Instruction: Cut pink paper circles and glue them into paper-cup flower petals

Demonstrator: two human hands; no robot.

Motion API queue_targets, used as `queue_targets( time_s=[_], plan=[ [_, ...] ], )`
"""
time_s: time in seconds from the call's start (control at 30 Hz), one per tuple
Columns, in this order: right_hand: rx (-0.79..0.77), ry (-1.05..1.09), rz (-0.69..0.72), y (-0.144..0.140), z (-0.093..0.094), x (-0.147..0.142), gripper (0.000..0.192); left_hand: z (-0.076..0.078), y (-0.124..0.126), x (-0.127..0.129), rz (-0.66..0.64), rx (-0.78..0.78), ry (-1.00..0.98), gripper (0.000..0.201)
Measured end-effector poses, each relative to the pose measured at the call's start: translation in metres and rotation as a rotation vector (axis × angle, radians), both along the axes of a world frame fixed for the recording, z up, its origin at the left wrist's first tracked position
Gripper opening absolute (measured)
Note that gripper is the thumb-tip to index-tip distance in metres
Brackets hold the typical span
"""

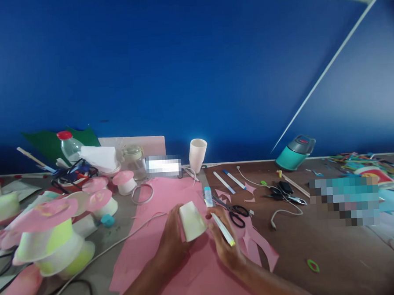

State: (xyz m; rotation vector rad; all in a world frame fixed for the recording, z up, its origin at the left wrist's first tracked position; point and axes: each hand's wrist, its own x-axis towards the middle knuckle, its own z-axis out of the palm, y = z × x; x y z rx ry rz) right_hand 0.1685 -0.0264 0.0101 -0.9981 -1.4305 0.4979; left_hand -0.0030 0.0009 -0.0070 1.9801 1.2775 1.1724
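A small white paper cup [191, 221] lies on its side above the near middle of the pink paper sheet [163, 250], the left hand [171, 242] curled around its left wall while the right hand [226, 245] pinches a white marker with a yellow-green cap [223, 229] just to its right. Black-handled scissors [235, 213] lie just beyond the right hand, and pink-capped cup mushrooms [48, 234] crowd the left. Because thin cup walls give easily, a harder squeeze could probably dent the cup, and the marker could slip across its curved side.

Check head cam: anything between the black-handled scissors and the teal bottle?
Yes. In the head view, between the scissors and the teal bottle lie two pens, pink paper scraps and a white cable.
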Motion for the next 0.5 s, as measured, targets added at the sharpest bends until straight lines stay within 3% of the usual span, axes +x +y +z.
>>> queue_targets(
  time_s=[0.2,0.5],
  plan=[
    [-0.002,0.032,0.024,0.001,-0.007,0.000,0.027,0.013,-0.002,0.001,-0.026,-0.110,-0.084,0.064],
    [-0.049,0.046,0.048,0.007,-0.027,-0.004,0.041,0.015,-0.005,0.000,-0.042,-0.220,-0.148,0.075]
  ],
)
